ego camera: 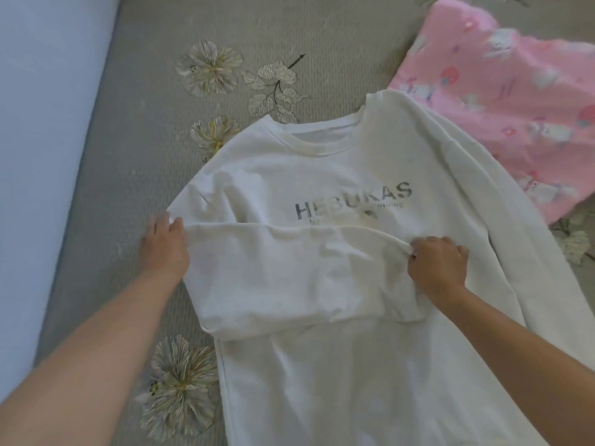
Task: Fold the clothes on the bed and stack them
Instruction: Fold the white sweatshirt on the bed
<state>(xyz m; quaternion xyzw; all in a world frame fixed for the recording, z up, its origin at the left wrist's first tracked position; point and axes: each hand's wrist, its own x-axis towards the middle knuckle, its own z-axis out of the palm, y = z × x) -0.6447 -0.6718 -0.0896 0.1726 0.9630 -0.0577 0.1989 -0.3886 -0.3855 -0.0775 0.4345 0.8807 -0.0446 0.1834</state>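
A white long-sleeved sweatshirt (pixel 338 169) with dark lettering lies face up on the bed, collar at the far side. Its left sleeve (pixel 273 272) is folded across the chest. My left hand (pixel 164 246) holds the fold at the garment's left edge, thumb on top of the cloth. My right hand (pixel 438 265) pinches the sleeve's cuff end near the middle of the chest. The right sleeve (pixel 528 252) lies stretched out along the garment's right side.
A pink patterned garment (pixel 502 101) lies at the far right, partly under the sweatshirt's shoulder. The grey bedspread (pixel 135 149) with flower prints runs to the bed's left edge, beside a pale blue wall or panel (pixel 42 156).
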